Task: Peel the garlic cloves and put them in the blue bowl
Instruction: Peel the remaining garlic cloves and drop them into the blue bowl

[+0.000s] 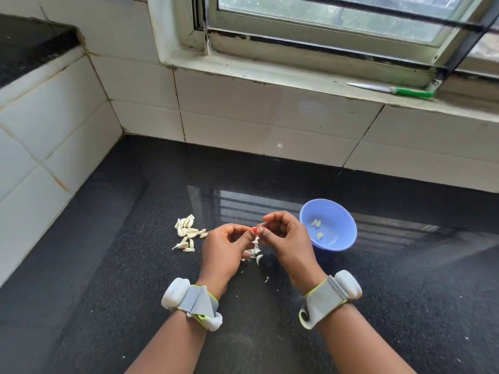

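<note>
Garlic clove [256,233] pinched between fingers [263,237] of both hands.

We see both hands over a black granite counter [135,265], fingertips meeting. Left hand [224,248] and right hand [286,238] pinch a garlic clove [256,232] between them, mostly hidden by fingers; a strip of papery skin [256,245] hangs below it. Pile of unpeeled cloves [187,233] just left of the left hand. Blue bowl [343,238] just right of the right hand, three peeled cloves [316,223] inside. Skin scraps [259,259] on the counter under the hands. Grey-white wrist bands [193,303] on both wrists. Green-handled knife [391,90] lies on the window sill [270,74], well apart from the hands. White tiled wall [243,117] behind.
</note>
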`<state>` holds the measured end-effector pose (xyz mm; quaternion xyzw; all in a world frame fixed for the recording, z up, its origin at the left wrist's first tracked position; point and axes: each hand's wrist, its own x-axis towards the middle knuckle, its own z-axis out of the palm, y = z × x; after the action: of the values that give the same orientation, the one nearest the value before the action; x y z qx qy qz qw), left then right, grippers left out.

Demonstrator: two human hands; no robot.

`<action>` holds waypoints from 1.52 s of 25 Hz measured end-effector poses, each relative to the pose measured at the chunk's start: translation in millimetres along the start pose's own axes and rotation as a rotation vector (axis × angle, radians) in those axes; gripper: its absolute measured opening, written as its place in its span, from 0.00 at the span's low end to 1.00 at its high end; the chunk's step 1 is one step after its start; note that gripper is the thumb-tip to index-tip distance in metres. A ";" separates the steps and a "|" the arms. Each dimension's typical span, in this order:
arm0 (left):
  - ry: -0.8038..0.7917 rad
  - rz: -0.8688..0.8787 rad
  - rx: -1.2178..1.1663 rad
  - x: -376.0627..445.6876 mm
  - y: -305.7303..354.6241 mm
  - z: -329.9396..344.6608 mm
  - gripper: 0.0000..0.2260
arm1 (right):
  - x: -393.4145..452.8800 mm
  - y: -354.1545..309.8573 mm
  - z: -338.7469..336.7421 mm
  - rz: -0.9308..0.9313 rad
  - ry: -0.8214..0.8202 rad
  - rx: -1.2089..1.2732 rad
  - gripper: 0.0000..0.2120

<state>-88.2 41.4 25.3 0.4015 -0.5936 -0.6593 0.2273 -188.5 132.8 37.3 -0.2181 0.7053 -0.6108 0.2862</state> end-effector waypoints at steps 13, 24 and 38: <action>0.135 0.295 0.258 -9.9 9.8 5.1 0.06 | -3.7 -0.1 3.9 -0.136 0.032 -0.513 0.03; 0.094 0.179 0.047 -7.2 12.2 1.1 0.07 | -5.3 1.2 2.5 0.005 -0.011 -0.108 0.03; 0.070 0.058 -0.014 -6.3 4.6 6.1 0.07 | -1.0 -4.0 -4.7 0.051 -0.094 -0.090 0.06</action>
<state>-90.3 49.1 31.2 0.4053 -0.5921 -0.6423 0.2694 -191.1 136.3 41.7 -0.2412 0.7230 -0.5602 0.3246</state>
